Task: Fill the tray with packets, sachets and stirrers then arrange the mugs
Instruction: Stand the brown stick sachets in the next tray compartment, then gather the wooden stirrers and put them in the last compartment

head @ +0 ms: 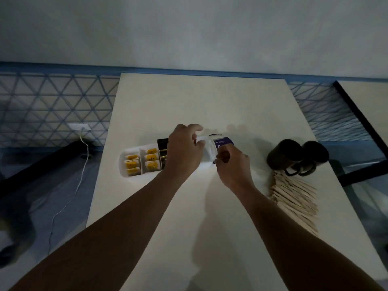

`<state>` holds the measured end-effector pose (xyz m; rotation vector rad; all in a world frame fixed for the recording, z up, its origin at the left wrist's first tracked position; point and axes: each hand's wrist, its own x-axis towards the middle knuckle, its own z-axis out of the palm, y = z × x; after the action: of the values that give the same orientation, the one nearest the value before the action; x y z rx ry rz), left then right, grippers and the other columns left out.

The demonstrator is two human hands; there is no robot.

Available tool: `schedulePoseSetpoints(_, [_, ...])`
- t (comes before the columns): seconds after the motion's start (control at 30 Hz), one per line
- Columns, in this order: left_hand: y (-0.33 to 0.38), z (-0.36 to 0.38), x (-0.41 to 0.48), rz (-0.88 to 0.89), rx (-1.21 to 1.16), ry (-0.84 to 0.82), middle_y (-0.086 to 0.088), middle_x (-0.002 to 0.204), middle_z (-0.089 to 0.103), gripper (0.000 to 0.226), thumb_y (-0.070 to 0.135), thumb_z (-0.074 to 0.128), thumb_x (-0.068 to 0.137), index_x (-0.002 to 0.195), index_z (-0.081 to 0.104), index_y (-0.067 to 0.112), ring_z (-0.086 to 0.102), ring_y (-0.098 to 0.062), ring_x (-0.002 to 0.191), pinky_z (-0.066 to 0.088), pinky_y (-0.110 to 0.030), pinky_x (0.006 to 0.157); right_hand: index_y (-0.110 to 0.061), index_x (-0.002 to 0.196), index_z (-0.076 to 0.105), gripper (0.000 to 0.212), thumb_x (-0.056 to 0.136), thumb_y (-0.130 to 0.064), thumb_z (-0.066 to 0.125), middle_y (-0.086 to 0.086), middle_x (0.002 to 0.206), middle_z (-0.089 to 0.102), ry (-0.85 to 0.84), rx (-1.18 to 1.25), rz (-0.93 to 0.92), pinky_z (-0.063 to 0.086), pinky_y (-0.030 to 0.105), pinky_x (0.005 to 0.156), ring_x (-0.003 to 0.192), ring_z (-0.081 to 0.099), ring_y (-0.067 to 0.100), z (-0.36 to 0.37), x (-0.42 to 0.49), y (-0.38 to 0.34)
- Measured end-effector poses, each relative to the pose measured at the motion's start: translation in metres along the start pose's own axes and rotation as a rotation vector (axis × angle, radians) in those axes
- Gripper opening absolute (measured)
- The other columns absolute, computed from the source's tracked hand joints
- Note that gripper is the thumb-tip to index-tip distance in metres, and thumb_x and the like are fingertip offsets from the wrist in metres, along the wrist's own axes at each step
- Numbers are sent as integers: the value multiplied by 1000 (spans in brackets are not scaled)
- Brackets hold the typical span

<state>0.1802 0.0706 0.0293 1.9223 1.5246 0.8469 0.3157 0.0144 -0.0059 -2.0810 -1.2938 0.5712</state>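
Note:
A long white divided tray (123, 164) lies across the middle of the white table (199, 101). Its two left compartments hold yellow-labelled packets (132, 164). Dark sachets (162, 147) stand in the compartment beside them, partly hidden by my left hand (183, 151), which lies over the tray's middle with curled fingers at its far rim. My right hand (232, 164) pinches a purple sachet (225, 142) at the tray's right end. Two dark mugs (294, 156) stand to the right, and wooden stirrers (294, 198) lie in a pile in front of them.
A second table (367, 106) with a dark edge stands at the far right. On the left, a white cable (69, 196) runs down from a wall socket across the floor. A blue lattice-patterned wall base runs behind the table.

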Motion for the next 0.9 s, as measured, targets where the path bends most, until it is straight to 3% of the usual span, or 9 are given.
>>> schedulePoseSetpoints(0.07, [9,9,-9,-4,-82,-85,-3,96,69,23,15,68,86,109,70,16,62,-10,81,52,-21,74,-13,100,68,15,88,-4,66,0,93,71,37,-28,2,52,16,67,81,65,14,-9,-8,10])
schedulePoseSetpoints(0.13, [17,22,-20,-36,-148,-201,-6,97,72,18,14,66,88,105,71,11,68,-16,82,60,-33,73,-13,105,69,18,88,-7,68,0,98,72,45,-52,28,48,13,65,88,67,15,-19,-14,24])
schedulePoseSetpoints(0.2, [20,37,-32,-61,-142,-304,-7,97,73,16,16,68,88,103,71,10,70,-19,82,61,-38,75,-14,109,69,20,89,-11,68,-1,102,73,44,-76,56,47,13,69,90,67,13,-28,-17,38])
schedulePoseSetpoints(0.27, [25,55,-44,-80,-105,-401,-5,95,73,16,20,69,88,101,72,12,70,-19,80,60,-39,80,-15,109,69,19,90,-11,67,-1,102,72,65,-81,83,52,23,78,91,66,14,-42,-20,56])
schedulePoseSetpoints(0.4, [39,91,-64,-112,-22,-621,-5,92,75,19,26,67,89,99,73,12,72,-20,81,58,-38,85,-9,96,70,10,89,-5,64,6,92,70,86,-121,121,39,15,58,75,59,15,-78,-26,93])
schedulePoseSetpoints(0.5, [54,114,-76,-133,20,-720,-6,87,75,20,28,68,86,95,73,11,72,-23,82,58,-38,85,-8,89,71,12,85,-3,61,9,87,72,113,-171,129,39,20,56,76,65,26,-105,-28,129])
schedulePoseSetpoints(0.77, [82,171,-109,-212,91,-885,-10,76,73,17,24,65,84,83,67,7,72,-25,72,61,-40,77,-13,126,63,39,87,-14,66,6,124,66,7,-364,159,51,40,91,115,58,26,-147,-19,205])
schedulePoseSetpoints(0.9, [91,187,-120,-396,59,-1028,-14,84,75,21,21,70,85,95,69,3,75,-25,75,62,-38,75,-24,125,59,36,90,-17,58,-2,119,66,-97,-361,105,51,43,92,112,59,22,-152,-11,216])
